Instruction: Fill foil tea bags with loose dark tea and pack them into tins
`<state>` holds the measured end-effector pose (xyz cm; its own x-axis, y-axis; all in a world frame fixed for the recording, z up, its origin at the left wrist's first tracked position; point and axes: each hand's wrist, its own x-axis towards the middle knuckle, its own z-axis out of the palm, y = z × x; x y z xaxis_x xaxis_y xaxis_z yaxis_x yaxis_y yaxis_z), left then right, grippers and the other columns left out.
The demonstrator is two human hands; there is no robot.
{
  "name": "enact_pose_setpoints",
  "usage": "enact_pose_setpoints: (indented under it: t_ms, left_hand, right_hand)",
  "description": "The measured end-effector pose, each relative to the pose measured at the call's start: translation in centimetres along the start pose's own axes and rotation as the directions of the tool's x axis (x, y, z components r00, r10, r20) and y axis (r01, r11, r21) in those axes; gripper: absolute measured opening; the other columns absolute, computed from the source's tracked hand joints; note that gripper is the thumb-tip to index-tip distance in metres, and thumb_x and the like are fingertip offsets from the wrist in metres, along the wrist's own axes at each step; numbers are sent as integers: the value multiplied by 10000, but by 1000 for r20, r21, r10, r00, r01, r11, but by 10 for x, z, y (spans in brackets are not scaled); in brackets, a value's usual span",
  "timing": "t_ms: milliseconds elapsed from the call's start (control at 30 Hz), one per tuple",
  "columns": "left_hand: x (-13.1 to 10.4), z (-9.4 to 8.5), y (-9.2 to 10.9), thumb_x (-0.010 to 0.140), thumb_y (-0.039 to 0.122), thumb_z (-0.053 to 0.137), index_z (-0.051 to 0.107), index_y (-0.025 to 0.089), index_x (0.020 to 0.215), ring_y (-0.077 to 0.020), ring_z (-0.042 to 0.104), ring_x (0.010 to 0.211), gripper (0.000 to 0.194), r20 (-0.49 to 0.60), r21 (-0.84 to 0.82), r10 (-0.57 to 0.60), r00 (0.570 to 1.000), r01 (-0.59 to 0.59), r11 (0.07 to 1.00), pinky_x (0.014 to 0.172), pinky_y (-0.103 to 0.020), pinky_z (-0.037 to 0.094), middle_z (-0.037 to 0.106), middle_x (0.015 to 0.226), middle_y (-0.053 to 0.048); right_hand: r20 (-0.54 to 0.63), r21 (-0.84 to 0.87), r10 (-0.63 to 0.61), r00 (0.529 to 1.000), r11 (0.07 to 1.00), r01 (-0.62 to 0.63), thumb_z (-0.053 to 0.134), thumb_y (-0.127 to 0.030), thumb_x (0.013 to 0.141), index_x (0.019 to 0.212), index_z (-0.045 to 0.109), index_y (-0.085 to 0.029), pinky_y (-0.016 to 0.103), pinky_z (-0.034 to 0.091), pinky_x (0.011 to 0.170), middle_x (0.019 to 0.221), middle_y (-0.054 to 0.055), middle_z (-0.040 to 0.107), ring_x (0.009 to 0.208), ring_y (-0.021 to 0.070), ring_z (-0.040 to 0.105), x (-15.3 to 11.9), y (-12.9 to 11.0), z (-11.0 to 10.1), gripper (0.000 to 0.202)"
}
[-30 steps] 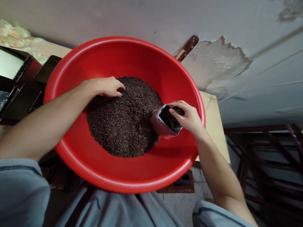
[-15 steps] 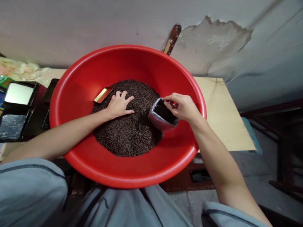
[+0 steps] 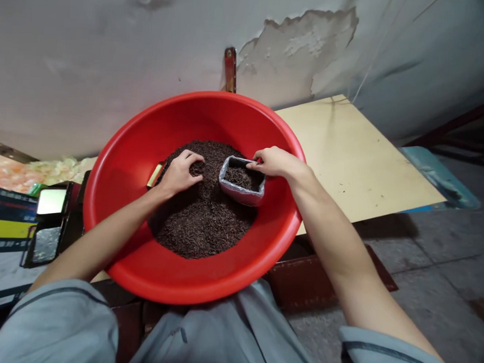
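Observation:
A large red plastic basin [image 3: 190, 293] holds a heap of dark, loose bits that look like dried tea leaves [image 3: 202, 235]. My left hand [image 3: 182, 173] is at the heap's upper left, fingers curved and thumb apart, with nothing visible in it. My right hand [image 3: 273, 161] pinches the right rim of a small box lined with clear plastic [image 3: 241, 196]. This box stands upright at the right of the heap, partly filled with the same dark leaves. Just left of my left hand, a gold-coloured tin piece [image 3: 155, 174] leans in the basin, partly hidden by the hand.
The basin stands on a pale yellow board [image 3: 362, 159] against a peeling wall [image 3: 298, 40]. Open dark tins [image 3: 50, 222], a printed package [image 3: 10, 226] and pale artificial flowers [image 3: 55, 169] lie at the left. Behind the basin, a reddish-brown wooden piece [image 3: 230, 70] stands upright.
The box has turned more upright, with its leaves now showing. My left hand has lifted its spread fingers from the heap and curled them. The view has shifted.

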<state>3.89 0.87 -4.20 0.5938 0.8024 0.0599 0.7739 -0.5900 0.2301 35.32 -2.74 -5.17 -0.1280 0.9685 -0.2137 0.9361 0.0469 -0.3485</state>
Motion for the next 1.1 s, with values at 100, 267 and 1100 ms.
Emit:
enact_pose_setpoints:
  t_ms: [100, 267, 1100]
  left_hand:
    - [16, -6, 29, 906, 208, 755, 723, 218, 1251, -268, 659, 1314, 347, -72, -87, 152, 986, -158, 984, 1196, -421, 522, 677, 1374, -107]
    - [48, 15, 68, 821, 86, 771, 735, 192, 1151, -244, 697, 1219, 348, -73, -250, 402, 913, -407, 879, 1121, -393, 555, 709, 1291, -99]
    - [48, 10, 154, 1067, 571, 659, 830, 61, 1198, -349, 778, 1054, 553, 586, 355, 318, 746, -588, 726, 966, -409, 572, 776, 1241, -239]
  right_hand:
    - [-9, 155, 91, 996, 984, -88, 510, -598, 1107, 974, 785, -202, 343, 498, 681, 747, 96, 747, 638, 223, 685, -4, -3, -6, 501]
    - [-28, 263, 194, 981, 948, -180, 434, -577, 1150, 1096, 788, -171, 333, 513, 731, 843, 128, 791, 659, 233, 718, -10, -10, -13, 541]
    - [69, 1, 104, 992, 995, -105, 353, -294, 1159, 1318, 766, -121, 290, 506, 795, 1215, 191, 814, 1005, 253, 793, -16, -18, -25, 476]
